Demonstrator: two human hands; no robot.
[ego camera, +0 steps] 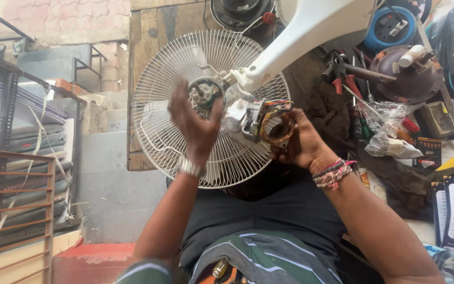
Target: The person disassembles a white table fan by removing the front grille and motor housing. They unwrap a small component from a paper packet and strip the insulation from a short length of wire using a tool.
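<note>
1. Centrally, left hand [195, 126] raised with fingers spread loose and palm turned up, gripping nothing, watch [189, 167] on its wrist.
2. Just past its fingertips, round hub [205, 92] of the wire fan guard [156, 105]; touching or only close, cannot tell.
3. Right hand [298, 144] closed around the motor [269, 123], thumb and fingers wrapping its far side; copper windings showing through the open core.
4. Motor between the two hands, just right of the left palm, joined to the white fan neck [300, 37] running up and away.
5. Guard behind both hands, resting tilted against a wooden board [148, 31].
6. Beaded bracelets [334, 172] on the right wrist.
7. Right of the right hand, nearby: red-handled pliers [345, 79], crumpled plastic bags [390, 131], brown round housing [408, 79].
8. Further off above, blue cable reel [392, 26].
</note>
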